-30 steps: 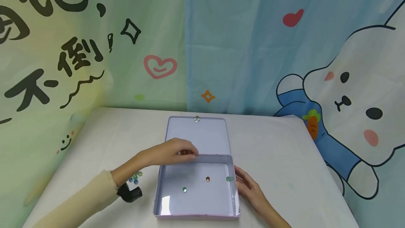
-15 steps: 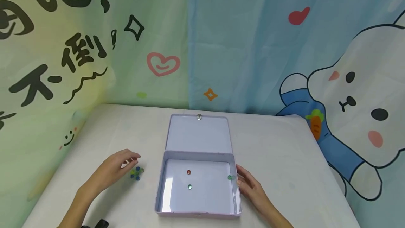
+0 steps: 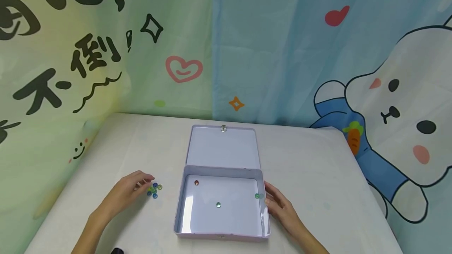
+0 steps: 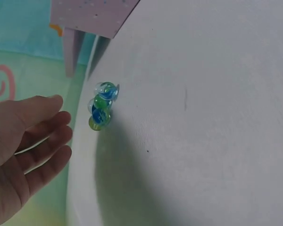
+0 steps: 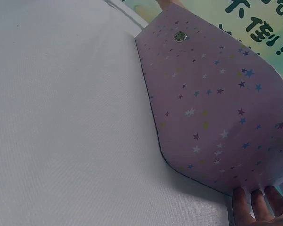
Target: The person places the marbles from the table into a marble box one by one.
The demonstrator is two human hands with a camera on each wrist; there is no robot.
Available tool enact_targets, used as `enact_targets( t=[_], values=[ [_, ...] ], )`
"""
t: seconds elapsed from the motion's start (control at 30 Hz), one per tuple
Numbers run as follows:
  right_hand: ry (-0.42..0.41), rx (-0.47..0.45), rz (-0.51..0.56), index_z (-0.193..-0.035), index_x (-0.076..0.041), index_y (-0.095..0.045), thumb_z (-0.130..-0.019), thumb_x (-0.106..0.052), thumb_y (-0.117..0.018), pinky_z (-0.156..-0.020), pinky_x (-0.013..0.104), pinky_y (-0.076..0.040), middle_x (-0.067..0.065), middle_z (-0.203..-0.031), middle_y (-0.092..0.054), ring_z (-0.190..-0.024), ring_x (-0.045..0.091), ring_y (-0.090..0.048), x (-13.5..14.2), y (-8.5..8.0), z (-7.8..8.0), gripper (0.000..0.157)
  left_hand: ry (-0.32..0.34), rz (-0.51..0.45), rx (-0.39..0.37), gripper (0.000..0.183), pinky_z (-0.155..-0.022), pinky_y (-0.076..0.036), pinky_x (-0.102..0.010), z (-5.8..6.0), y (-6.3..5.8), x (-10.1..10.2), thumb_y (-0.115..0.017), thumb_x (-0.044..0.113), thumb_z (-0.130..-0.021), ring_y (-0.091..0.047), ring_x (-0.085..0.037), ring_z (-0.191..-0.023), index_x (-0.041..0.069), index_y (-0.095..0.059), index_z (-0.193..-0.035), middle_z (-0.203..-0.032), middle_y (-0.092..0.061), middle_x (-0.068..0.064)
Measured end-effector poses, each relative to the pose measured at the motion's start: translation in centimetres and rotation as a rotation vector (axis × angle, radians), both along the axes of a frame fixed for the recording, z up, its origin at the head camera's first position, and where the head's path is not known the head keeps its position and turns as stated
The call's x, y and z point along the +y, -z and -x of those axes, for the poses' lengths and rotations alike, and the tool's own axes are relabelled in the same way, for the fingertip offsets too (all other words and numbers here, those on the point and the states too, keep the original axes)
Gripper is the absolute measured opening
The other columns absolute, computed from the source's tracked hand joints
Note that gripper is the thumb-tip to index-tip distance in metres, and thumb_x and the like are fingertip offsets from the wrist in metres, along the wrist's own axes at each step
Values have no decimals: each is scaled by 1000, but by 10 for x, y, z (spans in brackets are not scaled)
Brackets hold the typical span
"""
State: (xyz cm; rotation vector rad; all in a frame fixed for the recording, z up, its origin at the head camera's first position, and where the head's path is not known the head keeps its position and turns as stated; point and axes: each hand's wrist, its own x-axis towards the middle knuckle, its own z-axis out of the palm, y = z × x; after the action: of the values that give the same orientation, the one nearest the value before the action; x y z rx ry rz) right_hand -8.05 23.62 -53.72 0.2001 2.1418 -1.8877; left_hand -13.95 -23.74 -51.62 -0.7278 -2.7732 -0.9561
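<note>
Just left of a small cluster of blue and green glass marbles [image 3: 154, 190] is my left hand [image 3: 125, 191], its fingers loosely bent. The left wrist view shows a gap between that hand [image 4: 28, 141] and the marbles [image 4: 102, 108], and nothing in the fingers. A lilac hinged box [image 3: 236, 222] lies with its lid back. Inside it are an orange marble [image 3: 196, 182], a green marble [image 3: 218, 205] and another green marble [image 3: 257, 196] by the right wall. My right hand [image 3: 286, 211] touches the box's right side; in the right wrist view its fingertips meet the star-patterned wall [image 5: 217, 103].
The lid [image 3: 222, 148] lies behind the box, with a round metal clasp [image 3: 223, 128] at its far edge. White cloth [image 3: 300, 160] covers the table. A printed curtain [image 3: 247, 50] hangs behind and at both sides.
My left hand has moved from above the box leftward to the marble cluster. The orange marble has rolled left inside the box, and the middle green one slightly right. My right hand stays at the box.
</note>
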Motion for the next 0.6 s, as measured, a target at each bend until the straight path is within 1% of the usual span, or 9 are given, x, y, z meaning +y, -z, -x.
enact_targets(
  t=[0.07, 0.27, 0.4, 0.6],
  values=[
    [-4, 3, 2, -149, -19, -36, -97, -22, -55, -104, 35, -48, 13, -157, -32, -142, 38, -35, 0, 0, 0, 55, 11, 12, -15, 18, -66, -54, -20, 2, -1, 3, -73, 3, -83, -62, -3, -78, 6, -70, -101, -90, -68, 5],
    [-8, 12, -7, -149, -19, -37, -97, -22, -54, -102, 31, -49, 13, -157, -33, -142, 37, -36, 0, -2, 0, 55, 52, 23, -107, 14, -70, -55, -22, 7, -2, 7, -70, 5, -86, -62, -1, -79, 6, -71, -100, -90, -69, 5],
    [-12, 19, -13, -149, -17, -36, -97, -21, -54, -101, 30, -50, 14, -156, -33, -141, 38, -37, 0, -1, -1, 55, 68, 40, -105, 12, -70, -54, -23, 8, 1, 7, -70, 7, -86, -61, 0, -78, 7, -72, -98, -90, -68, 6],
    [-11, 16, 6, -149, -19, -36, -97, -20, -54, -102, 32, -49, 13, -157, -33, -141, 38, -36, 1, 1, 0, 55, 31, 73, -98, 13, -69, -54, -22, 10, 3, 8, -72, 6, -85, -62, -2, -78, 9, -72, -97, -89, -67, 7]
  ],
)
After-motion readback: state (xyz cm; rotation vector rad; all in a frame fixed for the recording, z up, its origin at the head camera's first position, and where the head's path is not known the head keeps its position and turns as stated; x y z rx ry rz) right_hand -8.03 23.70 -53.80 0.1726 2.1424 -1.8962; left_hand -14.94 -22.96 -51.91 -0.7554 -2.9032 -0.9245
